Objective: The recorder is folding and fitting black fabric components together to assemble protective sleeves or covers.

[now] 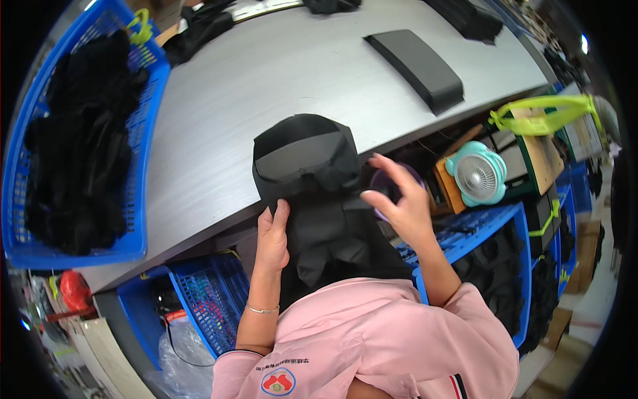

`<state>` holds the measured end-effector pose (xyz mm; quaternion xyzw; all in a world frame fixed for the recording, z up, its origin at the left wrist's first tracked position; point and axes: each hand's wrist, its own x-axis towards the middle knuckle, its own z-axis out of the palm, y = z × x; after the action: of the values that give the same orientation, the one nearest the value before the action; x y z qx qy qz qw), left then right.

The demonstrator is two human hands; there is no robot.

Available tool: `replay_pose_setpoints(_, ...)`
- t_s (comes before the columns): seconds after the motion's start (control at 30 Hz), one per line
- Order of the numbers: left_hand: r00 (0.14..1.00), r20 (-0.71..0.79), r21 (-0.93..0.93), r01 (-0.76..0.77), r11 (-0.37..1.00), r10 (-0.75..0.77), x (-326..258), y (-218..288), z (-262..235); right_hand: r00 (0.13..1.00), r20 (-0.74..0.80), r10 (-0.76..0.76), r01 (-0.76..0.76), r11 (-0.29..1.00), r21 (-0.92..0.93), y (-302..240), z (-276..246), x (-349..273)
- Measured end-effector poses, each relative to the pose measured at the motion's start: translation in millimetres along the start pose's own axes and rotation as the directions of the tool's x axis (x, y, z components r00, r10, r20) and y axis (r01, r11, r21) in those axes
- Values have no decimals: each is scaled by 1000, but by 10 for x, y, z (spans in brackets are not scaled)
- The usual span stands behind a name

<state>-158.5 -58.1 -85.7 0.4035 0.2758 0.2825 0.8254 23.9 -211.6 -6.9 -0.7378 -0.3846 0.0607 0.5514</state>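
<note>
A black fabric piece (325, 219), shaped like an open pouch at its far end, hangs from the near edge of the grey table down toward my lap. Its mouth faces away from me and shows a greyer inner surface. My left hand (274, 233) grips the left side of the fabric, thumb on top and the other fingers mostly hidden. To the right of the pouch, my right hand (404, 203) is raised, its thumb and forefinger spread with nothing between them. A purple round container (412, 174) lies partly hidden behind that hand.
Black pieces fill a blue basket (151, 126) on the table's left. A folded grey-black piece (419, 66) rests on the grey table (266, 73). At right are a turquoise fan (477, 174) and a blue crate (525, 266) of black pieces; another blue basket (206, 299) stands below left.
</note>
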Motion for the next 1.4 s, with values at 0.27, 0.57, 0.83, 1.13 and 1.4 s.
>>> replay_pose_setpoints(0.27, 976, 198, 102, -113, 988, 91, -216, -532, -868, 681, 731, 46, -709, 291, 642, 172, 120, -346)
replay_pose_setpoints(0.57, 994, 53, -116, 99, 988, -93, 116, 158, -72, 759, 642, 112, -650, 54, 758, 408, -304, -742)
replay_pose_setpoints(0.83, 989, 144, 275, 4, 961, -46, -6, -208, 867, 840, -97, 534, -361, 683, 634, 712, -352, -1309)
replay_pose_setpoints(1.13, 912, 351, 465, 27, 885, -212, -22, -348, 906, 95, -601, 793, 87, 595, 799, 1821, -2522, -2943)
replay_pose_setpoints(1.4, 939, 222, 494, 125, 860, -264, 166, -432, 430, -182, -844, 505, 206, 859, 469, 1081, -3926, -6702)
